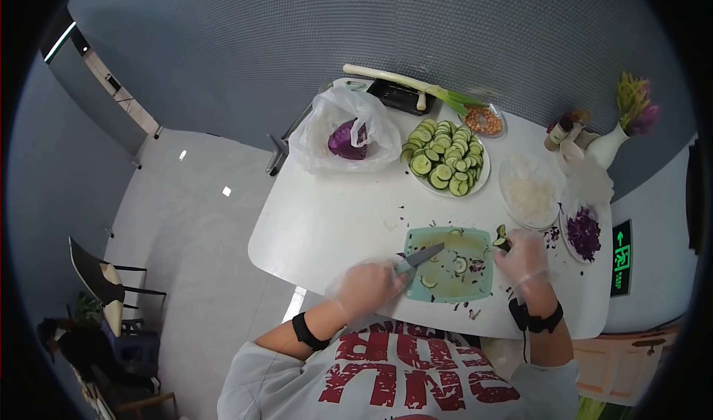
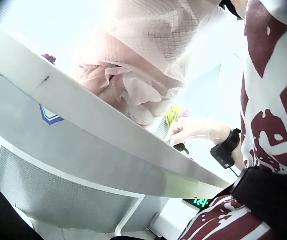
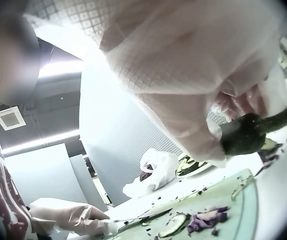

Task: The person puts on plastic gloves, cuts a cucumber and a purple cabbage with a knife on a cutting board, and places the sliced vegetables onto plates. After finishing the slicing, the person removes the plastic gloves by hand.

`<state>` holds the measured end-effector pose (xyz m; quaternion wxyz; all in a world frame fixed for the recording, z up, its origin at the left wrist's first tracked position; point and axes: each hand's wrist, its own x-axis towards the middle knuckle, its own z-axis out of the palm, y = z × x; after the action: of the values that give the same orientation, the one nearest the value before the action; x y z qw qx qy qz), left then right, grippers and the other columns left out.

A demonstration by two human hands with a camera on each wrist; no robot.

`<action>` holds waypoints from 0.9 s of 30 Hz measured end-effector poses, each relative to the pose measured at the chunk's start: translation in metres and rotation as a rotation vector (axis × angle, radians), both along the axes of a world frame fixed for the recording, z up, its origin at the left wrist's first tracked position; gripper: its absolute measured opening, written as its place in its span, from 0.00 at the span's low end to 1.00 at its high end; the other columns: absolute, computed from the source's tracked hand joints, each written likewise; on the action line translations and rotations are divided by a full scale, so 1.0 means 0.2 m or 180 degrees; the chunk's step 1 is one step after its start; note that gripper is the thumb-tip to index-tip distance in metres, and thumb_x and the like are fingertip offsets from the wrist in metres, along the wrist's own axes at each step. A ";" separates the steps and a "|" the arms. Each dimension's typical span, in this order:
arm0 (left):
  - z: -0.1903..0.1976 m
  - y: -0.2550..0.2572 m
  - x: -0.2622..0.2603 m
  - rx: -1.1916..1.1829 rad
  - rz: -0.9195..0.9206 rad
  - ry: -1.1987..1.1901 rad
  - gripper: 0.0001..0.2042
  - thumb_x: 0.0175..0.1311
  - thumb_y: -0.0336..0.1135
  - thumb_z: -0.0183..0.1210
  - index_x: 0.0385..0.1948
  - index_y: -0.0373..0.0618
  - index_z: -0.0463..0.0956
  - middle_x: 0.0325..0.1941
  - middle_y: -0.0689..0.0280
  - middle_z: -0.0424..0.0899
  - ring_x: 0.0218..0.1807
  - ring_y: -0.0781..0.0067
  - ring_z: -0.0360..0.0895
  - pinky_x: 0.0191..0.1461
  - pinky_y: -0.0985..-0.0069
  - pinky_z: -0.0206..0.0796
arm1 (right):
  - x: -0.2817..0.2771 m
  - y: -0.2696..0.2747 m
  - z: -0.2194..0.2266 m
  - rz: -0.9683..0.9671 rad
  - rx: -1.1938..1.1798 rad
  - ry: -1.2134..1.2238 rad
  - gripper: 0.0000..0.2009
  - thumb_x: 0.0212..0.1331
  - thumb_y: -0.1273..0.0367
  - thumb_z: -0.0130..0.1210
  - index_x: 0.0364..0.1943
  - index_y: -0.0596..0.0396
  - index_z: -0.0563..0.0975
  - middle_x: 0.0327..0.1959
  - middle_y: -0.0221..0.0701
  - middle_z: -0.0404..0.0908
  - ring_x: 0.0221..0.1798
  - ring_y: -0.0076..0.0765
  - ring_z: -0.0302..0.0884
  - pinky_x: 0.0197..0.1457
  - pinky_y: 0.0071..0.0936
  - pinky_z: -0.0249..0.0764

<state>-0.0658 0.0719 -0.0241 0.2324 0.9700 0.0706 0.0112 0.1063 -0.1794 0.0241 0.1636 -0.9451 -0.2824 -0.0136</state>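
Observation:
In a clear plastic glove, my left hand (image 1: 369,286) grips the handle of a knife (image 1: 423,257), whose blade lies over the left part of the green cutting board (image 1: 445,290). My gloved right hand (image 1: 526,260), at the board's right edge, holds dark green cucumber pieces (image 1: 502,238); in the right wrist view the cucumber (image 3: 244,135) is pinched between thumb and fingers. A few cucumber slices (image 1: 460,265) and purple cabbage scraps (image 1: 477,268) lie on the board. The left wrist view shows the left glove (image 2: 138,60) close up, its knife hidden.
Behind the board stand a plate of cucumber slices (image 1: 445,156) and a bag (image 1: 312,134) with purple cabbage (image 1: 347,141). To the right are a plate of pale shreds (image 1: 531,193), shredded cabbage (image 1: 583,233) and a white vase (image 1: 607,147). A leek (image 1: 386,74) lies at the back.

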 end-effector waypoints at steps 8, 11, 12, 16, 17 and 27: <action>0.04 0.01 0.02 -0.0073 0.0153 0.0471 0.20 0.65 0.52 0.54 0.36 0.43 0.83 0.19 0.52 0.80 0.26 0.49 0.81 0.34 0.58 0.74 | 0.02 -0.22 -0.16 -0.0121 -0.0096 -0.0451 0.10 0.43 0.65 0.64 0.24 0.57 0.77 0.26 0.44 0.78 0.32 0.55 0.77 0.38 0.47 0.73; 0.07 0.00 0.03 -0.0175 0.0262 0.0455 0.20 0.64 0.52 0.55 0.36 0.42 0.83 0.19 0.51 0.80 0.26 0.48 0.81 0.34 0.57 0.74 | -0.01 -0.20 -0.13 -0.0322 0.0118 -0.0508 0.11 0.45 0.63 0.64 0.24 0.57 0.77 0.26 0.43 0.78 0.32 0.54 0.77 0.38 0.47 0.73; 0.06 0.01 0.03 -0.0191 0.0183 0.0471 0.20 0.64 0.52 0.55 0.36 0.42 0.83 0.19 0.51 0.80 0.26 0.48 0.81 0.34 0.57 0.74 | -0.01 -0.20 -0.13 -0.0399 0.0089 -0.0498 0.11 0.45 0.63 0.64 0.24 0.57 0.77 0.26 0.43 0.78 0.32 0.54 0.77 0.38 0.47 0.73; 0.02 0.02 0.03 -0.0149 0.0076 0.0251 0.19 0.63 0.50 0.57 0.36 0.40 0.82 0.19 0.50 0.79 0.25 0.46 0.80 0.32 0.57 0.73 | -0.01 -0.21 -0.11 -0.0363 0.0215 -0.0324 0.12 0.46 0.62 0.64 0.27 0.56 0.79 0.27 0.43 0.79 0.33 0.54 0.77 0.39 0.46 0.73; 0.01 0.02 0.02 -0.0132 0.0110 0.0114 0.18 0.63 0.49 0.57 0.35 0.40 0.82 0.18 0.50 0.79 0.25 0.46 0.80 0.32 0.57 0.73 | -0.02 -0.20 -0.09 -0.0292 0.0305 -0.0347 0.12 0.46 0.62 0.64 0.27 0.57 0.79 0.27 0.43 0.79 0.34 0.53 0.77 0.39 0.46 0.73; 0.07 0.02 0.00 -0.0242 -0.0139 0.0014 0.10 0.59 0.38 0.61 0.29 0.40 0.77 0.22 0.52 0.79 0.30 0.47 0.79 0.37 0.57 0.71 | -0.07 -0.12 0.02 -0.0063 0.0566 -0.0675 0.13 0.46 0.65 0.65 0.36 0.56 0.80 0.34 0.39 0.79 0.39 0.51 0.77 0.45 0.43 0.73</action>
<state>-0.0661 0.0764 -0.0095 0.2690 0.9618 0.0503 0.0013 0.0927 -0.2030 0.0274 0.2158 -0.9229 -0.2865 -0.1399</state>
